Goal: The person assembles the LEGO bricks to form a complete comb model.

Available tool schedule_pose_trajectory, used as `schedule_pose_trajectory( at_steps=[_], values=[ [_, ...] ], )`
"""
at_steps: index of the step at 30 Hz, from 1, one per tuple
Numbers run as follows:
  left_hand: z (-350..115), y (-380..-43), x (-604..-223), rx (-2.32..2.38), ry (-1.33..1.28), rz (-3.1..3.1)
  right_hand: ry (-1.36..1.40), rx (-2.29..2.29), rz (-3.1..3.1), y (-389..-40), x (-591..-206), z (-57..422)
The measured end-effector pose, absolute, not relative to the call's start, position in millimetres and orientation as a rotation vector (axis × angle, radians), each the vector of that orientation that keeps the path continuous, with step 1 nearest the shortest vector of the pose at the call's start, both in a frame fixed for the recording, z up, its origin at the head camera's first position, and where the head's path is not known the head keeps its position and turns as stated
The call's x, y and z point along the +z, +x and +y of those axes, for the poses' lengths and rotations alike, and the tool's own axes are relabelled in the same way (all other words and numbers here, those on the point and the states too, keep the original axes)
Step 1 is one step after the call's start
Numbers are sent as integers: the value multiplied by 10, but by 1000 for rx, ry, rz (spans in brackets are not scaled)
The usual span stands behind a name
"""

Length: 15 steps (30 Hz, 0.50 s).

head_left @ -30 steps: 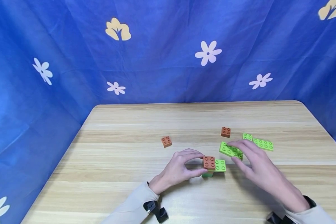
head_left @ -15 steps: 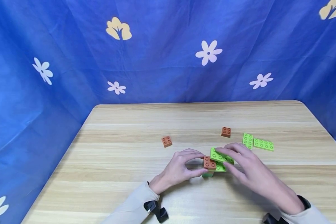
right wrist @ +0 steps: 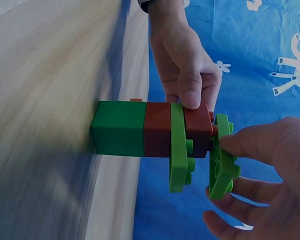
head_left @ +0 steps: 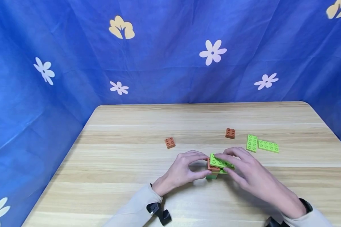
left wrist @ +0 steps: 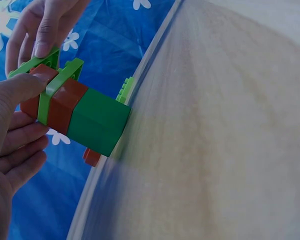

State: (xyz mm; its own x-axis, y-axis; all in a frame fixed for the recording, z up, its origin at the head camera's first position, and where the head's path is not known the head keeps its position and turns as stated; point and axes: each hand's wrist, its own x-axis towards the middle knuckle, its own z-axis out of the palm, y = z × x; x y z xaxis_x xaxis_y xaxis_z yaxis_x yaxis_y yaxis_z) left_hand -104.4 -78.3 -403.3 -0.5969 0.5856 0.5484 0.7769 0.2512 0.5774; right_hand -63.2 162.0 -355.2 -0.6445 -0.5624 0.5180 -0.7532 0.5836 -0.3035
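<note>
Left hand pinches top brown brick; right hand pinches tilted light-green plate. I judge off-centre pressing could seat plate askew or topple narrow stack.

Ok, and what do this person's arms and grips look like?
The left grip and right grip are gloveless, with five-fingered human shapes. The left sleeve and right sleeve are pale beige. A black left strap and black right strap sit at the wrists, with blocky black attachments; no cables show.
</note>
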Motion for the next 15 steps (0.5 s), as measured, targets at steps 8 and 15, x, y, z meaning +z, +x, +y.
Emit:
schedule_pose_trajectory(
  at_steps=[8,15],
  values=[
    [-784,-1048,-4046,-1276,-1276,-2292,1088,716,-2441,-632,-3561,1597],
    [-784,-1048,-4056,-1284,-1274,-2285,1116,707,-2433,-640,-3579,1598]
  ],
)
